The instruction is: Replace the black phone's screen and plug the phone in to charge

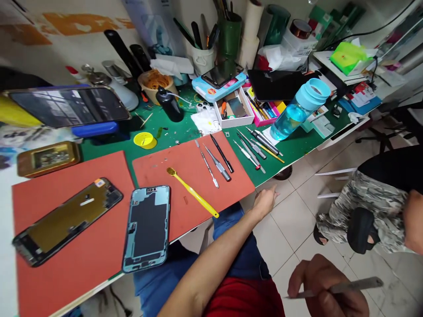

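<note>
At the lower right, my right hand [325, 281] is closed round a thin metal blade [360, 285] with a pointed end, held over the floor. My left hand [265, 201] hangs just past the bench's front edge, a finger stretched out, with nothing seen in it. Two phone parts lie on the red mats: a screen assembly with a gold-brown back [71, 220] at left and a light blue phone frame [147, 226] overhanging the front edge. Nearest my left hand on the right mat [178, 167] are a yellow brush [194, 193], a grey tweezer-like tool [217, 163], a black pen-like tool [222, 153] and a slim metal spatula [207, 164].
Several hand tools [254, 149] lie on the green bench mat beside a blue water bottle [299, 110]. A propped-up phone [72, 105], a black dropper bottle [169, 105] and a white box of parts [234, 110] stand behind. Another person [370, 207] sits at right.
</note>
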A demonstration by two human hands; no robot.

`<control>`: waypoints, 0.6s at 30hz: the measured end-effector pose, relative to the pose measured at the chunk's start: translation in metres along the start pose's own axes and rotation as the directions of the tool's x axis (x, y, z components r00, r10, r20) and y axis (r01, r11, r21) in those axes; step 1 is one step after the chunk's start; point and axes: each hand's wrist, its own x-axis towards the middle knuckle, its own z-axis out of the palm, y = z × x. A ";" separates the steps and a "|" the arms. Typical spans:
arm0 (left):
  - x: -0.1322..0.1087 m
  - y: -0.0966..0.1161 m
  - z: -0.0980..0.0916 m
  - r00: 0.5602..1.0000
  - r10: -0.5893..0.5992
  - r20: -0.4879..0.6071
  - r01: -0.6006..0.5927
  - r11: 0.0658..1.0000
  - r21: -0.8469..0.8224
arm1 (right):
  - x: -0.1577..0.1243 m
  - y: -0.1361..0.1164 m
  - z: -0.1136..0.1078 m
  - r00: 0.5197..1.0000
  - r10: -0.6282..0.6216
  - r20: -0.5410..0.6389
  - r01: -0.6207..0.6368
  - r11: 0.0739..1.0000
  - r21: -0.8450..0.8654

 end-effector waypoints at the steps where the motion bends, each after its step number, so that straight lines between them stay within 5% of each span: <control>1: -0.017 -0.008 -0.002 1.000 -0.020 0.003 0.020 1.000 -0.014 | 0.003 0.003 0.001 1.000 0.019 0.014 -0.019 1.000 -0.006; 8: -0.171 -0.039 -0.041 0.965 -0.183 -0.188 0.161 0.979 -0.127 | 0.038 0.020 0.025 0.981 0.167 0.104 -0.134 0.955 -0.264; 13: -0.304 -0.057 -0.081 0.881 -0.285 -0.377 0.268 0.959 -0.098 | 0.098 0.031 0.049 0.976 0.194 0.101 -0.063 0.689 -0.722; 15: -0.353 -0.071 -0.095 0.785 -0.346 -0.513 0.362 0.929 -0.072 | 0.130 0.038 0.060 0.984 0.079 0.158 0.100 0.490 -0.866; 18: -0.404 -0.101 -0.107 0.509 -0.461 -0.727 0.578 0.809 -0.108 | 0.172 0.048 0.077 0.962 -0.044 0.270 0.273 0.096 -0.957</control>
